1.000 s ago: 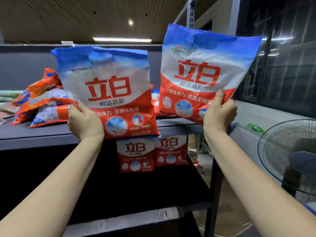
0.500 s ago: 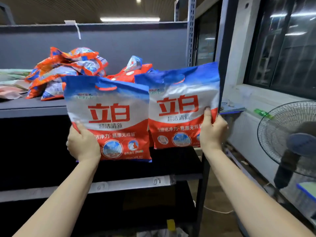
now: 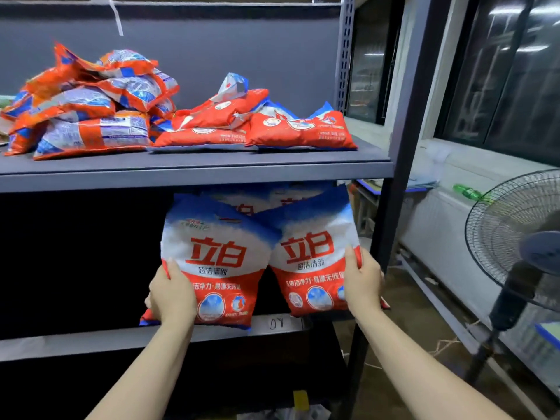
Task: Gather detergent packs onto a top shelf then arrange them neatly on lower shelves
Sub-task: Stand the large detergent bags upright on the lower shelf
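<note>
Head camera looks down my forearms at a dark grey metal shelving unit (image 3: 403,147). In the upper left of the frame, a loose heap of red, white and blue plastic detergent packs (image 3: 91,107) lies on the grey top shelf (image 3: 194,174); I judge that is the gathered stock waiting to be sorted. To its right on that shelf, a flatter cluster of red packs (image 3: 257,125) lies face down, touching one another.

Lower, at centre left, my left hand (image 3: 171,298) grips the lower left corner of an upright white-and-red detergent bag with large red characters (image 3: 216,259), thumb on its face, fingers curled behind. I hold it by the bottom so it should stand label-forward on the lower shelf (image 3: 91,341).

Just right of it, a second matching bag (image 3: 315,256) leans in so the two blue tops overlap. My right hand (image 3: 362,286) pinches its lower right edge, thumb across the front. More packs show behind both, near the back of the shelf, so I seem to be starting a front row.

At the right edge of the frame stands a black pedestal fan (image 3: 515,237).
</note>
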`<state>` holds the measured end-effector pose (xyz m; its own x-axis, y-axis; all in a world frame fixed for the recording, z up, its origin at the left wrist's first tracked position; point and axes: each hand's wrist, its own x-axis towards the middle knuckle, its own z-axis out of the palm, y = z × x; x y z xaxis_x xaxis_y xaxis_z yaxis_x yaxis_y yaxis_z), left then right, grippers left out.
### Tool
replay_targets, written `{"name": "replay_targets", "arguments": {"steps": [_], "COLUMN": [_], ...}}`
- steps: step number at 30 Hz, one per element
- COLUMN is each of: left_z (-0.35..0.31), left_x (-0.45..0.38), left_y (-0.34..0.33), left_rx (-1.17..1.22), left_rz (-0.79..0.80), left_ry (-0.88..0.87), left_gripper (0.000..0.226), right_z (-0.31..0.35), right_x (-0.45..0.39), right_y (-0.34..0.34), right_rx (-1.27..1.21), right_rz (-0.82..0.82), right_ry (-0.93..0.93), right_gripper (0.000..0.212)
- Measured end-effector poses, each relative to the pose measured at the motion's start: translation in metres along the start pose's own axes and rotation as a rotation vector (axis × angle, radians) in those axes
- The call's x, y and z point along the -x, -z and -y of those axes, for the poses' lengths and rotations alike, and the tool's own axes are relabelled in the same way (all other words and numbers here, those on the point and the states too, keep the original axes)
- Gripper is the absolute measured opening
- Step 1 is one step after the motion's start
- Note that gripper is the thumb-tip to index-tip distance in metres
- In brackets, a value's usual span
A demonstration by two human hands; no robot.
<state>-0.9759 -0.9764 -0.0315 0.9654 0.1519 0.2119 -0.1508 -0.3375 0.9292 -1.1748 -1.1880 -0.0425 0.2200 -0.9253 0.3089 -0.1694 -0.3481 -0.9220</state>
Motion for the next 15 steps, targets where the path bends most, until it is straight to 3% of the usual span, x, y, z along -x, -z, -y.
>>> {"name": "replay_targets", "arguments": {"steps": [4, 7, 15], "left_z": [0.016, 0.023, 0.042], "left_x": [-0.027, -0.05, -0.097], "left_y": [-0.033, -0.065, -0.144], "left_rx": [0.148, 0.343, 0.535], "left_rz": [0.015, 0.118, 0.171], "left_ry": [0.105, 0.25, 0.151], "left_gripper": [0.043, 0.048, 0.03], "right_z": [-0.014, -0.019, -0.059], "right_x": [-0.023, -0.048, -0.111], "right_y": [-0.028, -0.054, -0.114], "right_rx": [-0.076, -0.267, -0.434], "right_rz": [-0.059, -0.103, -0.108], "right_ry": [-0.137, -0.229, -0.261], "right_gripper": [0.03, 0.025, 0.028]}}
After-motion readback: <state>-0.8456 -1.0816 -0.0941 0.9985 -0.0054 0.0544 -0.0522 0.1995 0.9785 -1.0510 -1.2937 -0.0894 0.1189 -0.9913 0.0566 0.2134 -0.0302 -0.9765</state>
